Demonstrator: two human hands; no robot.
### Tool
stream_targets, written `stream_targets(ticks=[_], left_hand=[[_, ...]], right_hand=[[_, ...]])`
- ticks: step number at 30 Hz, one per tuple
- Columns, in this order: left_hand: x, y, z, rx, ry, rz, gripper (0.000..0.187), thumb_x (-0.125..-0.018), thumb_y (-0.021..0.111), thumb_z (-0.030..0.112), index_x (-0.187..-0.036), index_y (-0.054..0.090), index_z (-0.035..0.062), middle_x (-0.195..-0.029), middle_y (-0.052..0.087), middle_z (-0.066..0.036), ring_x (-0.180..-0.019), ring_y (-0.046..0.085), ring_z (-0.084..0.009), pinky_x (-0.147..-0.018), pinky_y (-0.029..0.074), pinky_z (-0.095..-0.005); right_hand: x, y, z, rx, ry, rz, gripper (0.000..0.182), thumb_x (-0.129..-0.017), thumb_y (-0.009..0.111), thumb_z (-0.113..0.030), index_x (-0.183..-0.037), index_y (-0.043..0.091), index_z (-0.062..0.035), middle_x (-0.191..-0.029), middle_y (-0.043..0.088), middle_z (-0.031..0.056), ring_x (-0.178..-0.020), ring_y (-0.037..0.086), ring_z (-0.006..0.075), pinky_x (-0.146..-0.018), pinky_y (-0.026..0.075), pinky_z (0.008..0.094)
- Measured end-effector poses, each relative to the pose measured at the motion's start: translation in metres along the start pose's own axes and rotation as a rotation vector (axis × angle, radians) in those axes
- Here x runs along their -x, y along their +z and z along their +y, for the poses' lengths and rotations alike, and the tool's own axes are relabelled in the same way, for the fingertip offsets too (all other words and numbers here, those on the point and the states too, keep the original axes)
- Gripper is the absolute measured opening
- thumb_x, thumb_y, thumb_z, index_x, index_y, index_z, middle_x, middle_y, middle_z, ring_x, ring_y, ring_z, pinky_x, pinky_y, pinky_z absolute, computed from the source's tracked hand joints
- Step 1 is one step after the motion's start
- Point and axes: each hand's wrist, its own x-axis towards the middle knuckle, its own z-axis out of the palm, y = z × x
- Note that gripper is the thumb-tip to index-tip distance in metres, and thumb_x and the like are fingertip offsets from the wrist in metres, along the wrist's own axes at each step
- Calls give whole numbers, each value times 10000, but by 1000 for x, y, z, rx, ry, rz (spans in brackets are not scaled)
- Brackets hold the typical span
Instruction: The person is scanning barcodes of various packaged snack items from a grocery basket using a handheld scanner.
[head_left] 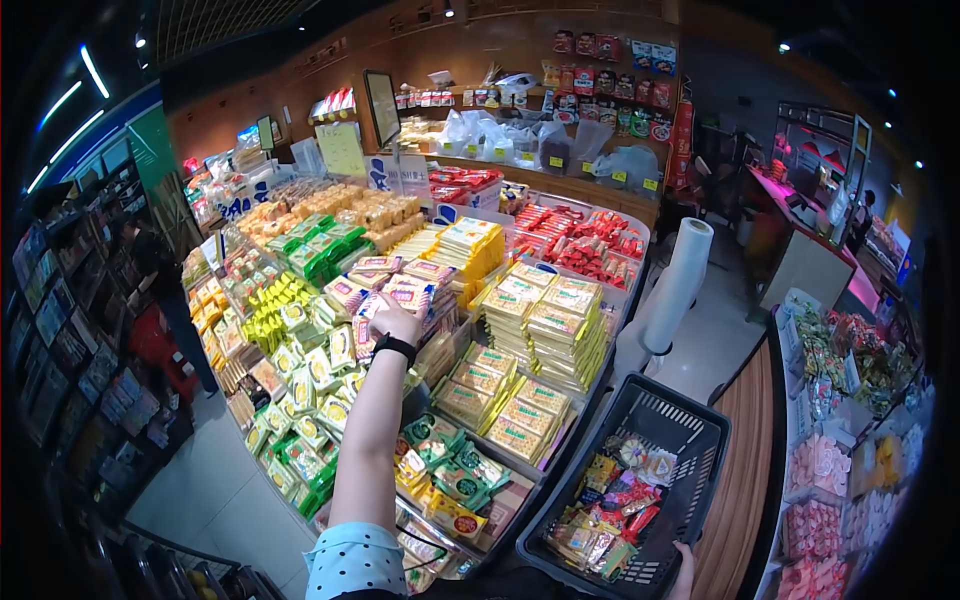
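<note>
My left hand [397,320], with a black band at the wrist, reaches over the sloping display. It touches a pile of white, pink and purple snack packets [408,290]; its fingers look apart, with nothing plainly gripped. Beside that pile lie yellow packets [470,245] and small lime-green packets [275,300]. To the right rise stacks of flat cracker packs [560,315]. My right hand [683,572], only partly in view at the lower right, is closed on the rim of a dark plastic shopping basket [700,430]. Several mixed wrapped snacks [615,500] lie inside.
A roll of clear plastic bags [680,285] stands upright by the display's right edge. Red packets [585,240] fill the far right bins. A wood-edged counter [735,480] with candy bins runs along the right. A person in dark clothes [160,270] stands at the left shelves.
</note>
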Motion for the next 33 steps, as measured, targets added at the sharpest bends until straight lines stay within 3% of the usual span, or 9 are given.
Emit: stream_targets(ticks=[10, 16, 20, 21, 22, 26, 28, 30, 33], left_hand=[[-44, 15, 7, 213, -23, 82, 1044, -692, 279, 791, -1300, 276, -57, -926, 607, -191, -745, 624, -249, -544, 482, -394], [-53, -1, 35, -25, -115, -48, 1129, -660, 286, 817, -1310, 202, -102, -1053, 578, -200, -757, 633, -249, -568, 474, -402], [-74, -13, 29, 150, 1, -260, 1076, -702, 363, 735, -1308, 150, -128, -1378, 237, -233, -1119, 468, -361, -826, 428, -486], [-87, -11, 28, 171, 1, -358, 908, -712, 446, 647, -1253, 340, -74, -1285, 408, -205, -1127, 487, -221, -892, 407, -296], [-90, -11, 27, 250, -37, -425, 834, -699, 521, 556, -1223, 367, -74, -1247, 461, -175, -1116, 495, -185, -898, 401, -259], [-84, -23, 41, 344, -146, -242, 825, -689, 532, 295, -1283, 151, -134, -1199, 477, -242, -1091, 513, -275, -911, 404, -295], [-73, -27, 48, 311, -34, -148, 844, -713, 512, 296, -1307, 86, -127, -1175, 490, -257, -1073, 522, -300, -901, 414, -330], [-64, -24, 65, 130, -119, -53, 860, -741, 514, 335, -1322, 66, -113, -1113, 545, -231, -962, 590, -301, -739, 483, -457], [-57, -19, 71, 84, -79, -10, 859, -742, 531, 339, -1334, 81, -91, -1085, 570, -201, -898, 617, -264, -709, 493, -447]], right_hand=[[-6, 11, 0, 8, -20, 59, 275, -732, 535, -199, -937, 547, -16, -785, 605, 88, -673, 602, 204, -636, 498, 303], [-8, 9, -2, 7, -44, 84, 278, -723, 547, -184, -945, 542, -16, -786, 603, 86, -667, 602, 200, -627, 498, 298], [-10, 6, -5, 10, -69, 94, 282, -718, 554, -173, -951, 540, -15, -786, 602, 84, -662, 602, 197, -621, 498, 294], [-9, 4, -5, 11, -76, 100, 283, -716, 556, -170, -952, 539, -15, -786, 601, 84, -661, 602, 196, -619, 498, 293], [-9, 4, -6, 12, -86, 104, 284, -715, 558, -168, -954, 538, -15, -786, 601, 84, -660, 602, 196, -618, 498, 292], [-10, -3, -7, 14, -115, 121, 288, -710, 563, -160, -958, 536, -15, -786, 600, 83, -657, 602, 194, -613, 499, 289], [-11, -6, -6, -8, -49, 126, 323, -690, 583, -129, -989, 531, -17, -799, 591, 63, -672, 590, 167, -622, 481, 268], [-9, -6, 0, -27, -106, 170, 265, -726, 571, -208, -919, 562, -26, -757, 580, 62, -667, 577, 169, -641, 477, 278], [-7, -9, -1, -30, -177, 157, 355, -692, 589, -144, -1017, 533, -12, -841, 586, 52, -715, 581, 147, -654, 467, 259]])
